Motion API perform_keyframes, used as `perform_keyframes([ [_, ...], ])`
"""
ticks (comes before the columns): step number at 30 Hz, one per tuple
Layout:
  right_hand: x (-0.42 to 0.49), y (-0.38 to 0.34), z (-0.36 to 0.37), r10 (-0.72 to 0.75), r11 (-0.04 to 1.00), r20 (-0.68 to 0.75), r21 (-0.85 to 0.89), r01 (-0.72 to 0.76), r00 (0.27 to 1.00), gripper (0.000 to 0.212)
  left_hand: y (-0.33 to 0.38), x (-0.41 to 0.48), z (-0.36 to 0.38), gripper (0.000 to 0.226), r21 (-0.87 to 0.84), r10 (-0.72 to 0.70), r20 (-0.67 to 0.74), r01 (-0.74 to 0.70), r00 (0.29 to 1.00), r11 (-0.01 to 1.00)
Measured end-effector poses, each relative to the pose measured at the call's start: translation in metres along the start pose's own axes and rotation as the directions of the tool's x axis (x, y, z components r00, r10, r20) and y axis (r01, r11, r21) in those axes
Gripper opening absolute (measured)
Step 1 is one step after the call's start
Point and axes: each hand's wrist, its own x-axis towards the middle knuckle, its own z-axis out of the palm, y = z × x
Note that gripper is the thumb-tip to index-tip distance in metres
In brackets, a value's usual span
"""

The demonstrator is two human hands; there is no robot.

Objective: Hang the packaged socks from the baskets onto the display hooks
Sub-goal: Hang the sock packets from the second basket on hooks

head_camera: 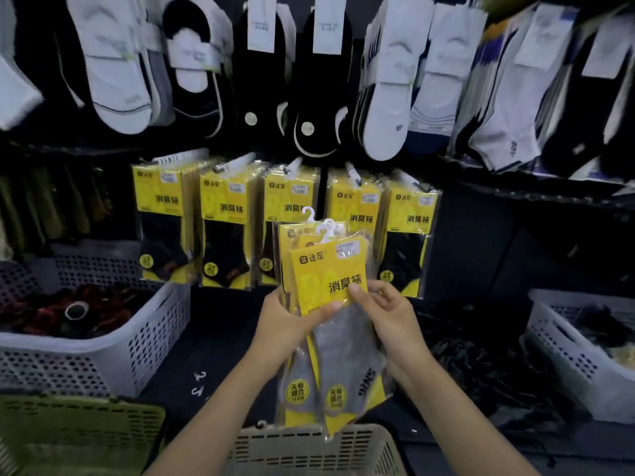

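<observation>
I hold a small stack of yellow-carded grey sock packs upright in front of me, their white plastic hangers fanned out at the top. My left hand grips the stack from the left, thumb across the front card. My right hand pinches the front pack's right edge. Behind them, a row of matching yellow packs with black socks hangs on the display hooks. A beige basket sits right below my hands.
Loose white and black socks hang on the upper row. A white basket of dark socks stands at left, another white basket at right, and a green basket at lower left. Dark socks lie piled on the shelf at right.
</observation>
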Motion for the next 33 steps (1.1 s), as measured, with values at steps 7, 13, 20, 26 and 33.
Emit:
perform_keyframes([
  [7, 0.027, 0.003, -0.038, 0.077, 0.984, -0.066, 0.166, -0.065, 0.995, 0.043, 0.008, 0.023, 0.012, 0.044, 0.031, -0.049, 0.105, 0.046, 0.993, 0.998],
  [13, 0.059, -0.003, -0.091, 0.067, 0.98, -0.311, 0.2, -0.004, 0.948, 0.018, 0.013, 0.055, 0.013, 0.045, 0.052, -0.059, -0.013, 0.06, 0.998, 0.997],
  [20, 0.12, -0.021, -0.128, -0.084, 0.996, -0.418, -0.021, 0.083, 0.905, 0.011, 0.029, 0.084, 0.013, 0.08, 0.092, -0.003, -0.106, 0.013, 0.994, 0.996],
  [26, 0.168, -0.017, -0.12, -0.105, 0.992, -0.357, -0.109, 0.07, 0.928, 0.007, 0.031, 0.087, 0.018, 0.069, 0.075, -0.046, -0.106, 0.055, 0.993, 0.996],
  [33, 0.181, -0.006, -0.107, -0.041, 0.978, -0.696, -0.174, -0.113, 0.717, 0.033, 0.025, 0.081, 0.016, 0.032, -0.006, -0.068, -0.077, 0.068, 0.995, 0.998],
])
